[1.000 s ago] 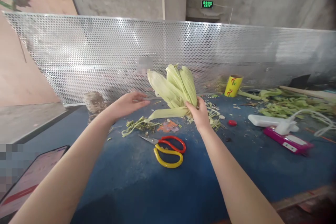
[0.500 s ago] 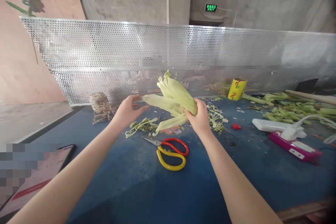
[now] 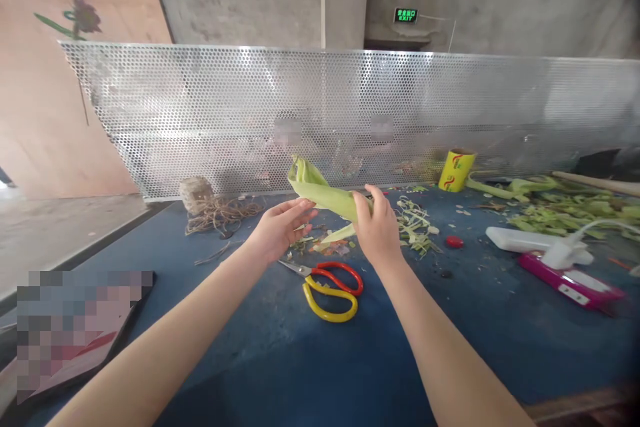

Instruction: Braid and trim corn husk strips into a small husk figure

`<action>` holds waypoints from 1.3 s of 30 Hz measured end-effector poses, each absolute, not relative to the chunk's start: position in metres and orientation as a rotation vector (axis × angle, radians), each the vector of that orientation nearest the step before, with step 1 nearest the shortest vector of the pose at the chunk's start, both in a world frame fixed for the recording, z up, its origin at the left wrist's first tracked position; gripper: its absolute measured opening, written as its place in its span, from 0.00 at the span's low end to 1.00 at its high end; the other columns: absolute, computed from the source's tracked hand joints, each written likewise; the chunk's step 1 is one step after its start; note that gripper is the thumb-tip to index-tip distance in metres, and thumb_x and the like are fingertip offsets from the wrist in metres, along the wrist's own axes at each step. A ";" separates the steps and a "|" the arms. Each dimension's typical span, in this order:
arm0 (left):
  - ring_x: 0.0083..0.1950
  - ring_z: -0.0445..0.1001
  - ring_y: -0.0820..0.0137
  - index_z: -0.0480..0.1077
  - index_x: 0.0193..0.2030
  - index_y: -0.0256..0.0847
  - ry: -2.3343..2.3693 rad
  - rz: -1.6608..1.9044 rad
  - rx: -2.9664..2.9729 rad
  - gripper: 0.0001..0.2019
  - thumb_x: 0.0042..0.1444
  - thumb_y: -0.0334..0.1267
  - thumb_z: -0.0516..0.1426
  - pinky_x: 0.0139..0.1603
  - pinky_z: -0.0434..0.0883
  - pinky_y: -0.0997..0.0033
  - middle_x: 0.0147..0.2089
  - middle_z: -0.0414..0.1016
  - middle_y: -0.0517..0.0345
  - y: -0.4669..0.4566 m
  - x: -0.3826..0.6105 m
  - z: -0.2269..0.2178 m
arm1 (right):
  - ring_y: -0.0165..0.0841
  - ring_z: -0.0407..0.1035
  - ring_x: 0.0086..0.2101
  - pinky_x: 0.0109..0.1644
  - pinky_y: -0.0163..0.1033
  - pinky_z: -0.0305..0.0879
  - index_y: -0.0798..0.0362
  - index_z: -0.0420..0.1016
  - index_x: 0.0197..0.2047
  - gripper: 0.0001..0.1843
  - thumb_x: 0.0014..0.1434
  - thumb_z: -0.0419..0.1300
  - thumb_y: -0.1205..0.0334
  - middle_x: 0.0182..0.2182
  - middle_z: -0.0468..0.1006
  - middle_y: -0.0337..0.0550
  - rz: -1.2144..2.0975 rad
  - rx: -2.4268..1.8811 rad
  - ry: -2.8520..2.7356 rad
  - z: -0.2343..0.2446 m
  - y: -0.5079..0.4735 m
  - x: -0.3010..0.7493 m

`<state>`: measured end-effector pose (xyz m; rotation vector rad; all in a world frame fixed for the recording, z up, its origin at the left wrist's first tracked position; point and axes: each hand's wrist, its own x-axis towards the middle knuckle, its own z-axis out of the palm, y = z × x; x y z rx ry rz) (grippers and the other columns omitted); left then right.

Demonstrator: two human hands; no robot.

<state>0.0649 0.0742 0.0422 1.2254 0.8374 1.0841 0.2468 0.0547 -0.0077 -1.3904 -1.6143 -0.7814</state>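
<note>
A bundle of pale green corn husks (image 3: 327, 199) is held above the table, slanting up to the left, with its folded leafy end at the upper left. My right hand (image 3: 379, 227) wraps its fingers round the lower right end. At the underside of the leafy part, my left hand (image 3: 280, 230) pinches a husk edge between thumb and fingers. One loose husk strip hangs down between the hands. Below them lie scissors (image 3: 327, 290) with one red and one yellow handle; their blades point left, toward my left wrist.
Dry twine (image 3: 220, 213) lies by a block (image 3: 195, 193) at the left. A phone-like screen (image 3: 95, 340) is at lower left. On the right are a yellow roll (image 3: 456, 170), a red object (image 3: 454, 241), a magenta power strip (image 3: 570, 280) and green husk scraps (image 3: 565, 210). Perforated metal panel (image 3: 200, 100) stands behind.
My left hand has moved right from beside the husks and closed on their edge. The bundle has tipped lower toward the left, its leaves drawn closer together.
</note>
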 end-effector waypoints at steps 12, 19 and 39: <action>0.45 0.74 0.64 0.68 0.42 0.31 0.824 1.057 1.106 0.11 0.50 0.28 0.58 0.47 0.74 0.67 0.50 0.71 0.42 0.077 0.069 0.046 | 0.51 0.56 0.50 0.46 0.55 0.63 0.59 0.59 0.54 0.26 0.53 0.58 0.61 0.52 0.53 0.63 -0.715 -1.397 -1.631 -0.014 0.062 0.244; 0.49 0.72 0.61 0.63 0.48 0.33 0.809 1.078 1.191 0.16 0.52 0.30 0.57 0.48 0.73 0.62 0.53 0.68 0.42 0.065 0.071 0.053 | 0.51 0.57 0.50 0.49 0.56 0.60 0.60 0.57 0.54 0.27 0.55 0.55 0.54 0.52 0.53 0.64 -0.567 -1.375 -1.563 -0.011 0.060 0.244; 0.62 0.53 0.52 0.53 0.61 0.44 1.123 0.891 3.490 0.35 0.46 0.46 0.60 0.59 0.41 0.38 0.59 0.60 0.44 0.056 0.111 0.037 | 0.37 0.68 0.39 0.42 0.42 0.63 0.58 0.70 0.40 0.30 0.57 0.41 0.41 0.36 0.74 0.50 0.341 -1.001 -0.966 -0.001 0.068 0.256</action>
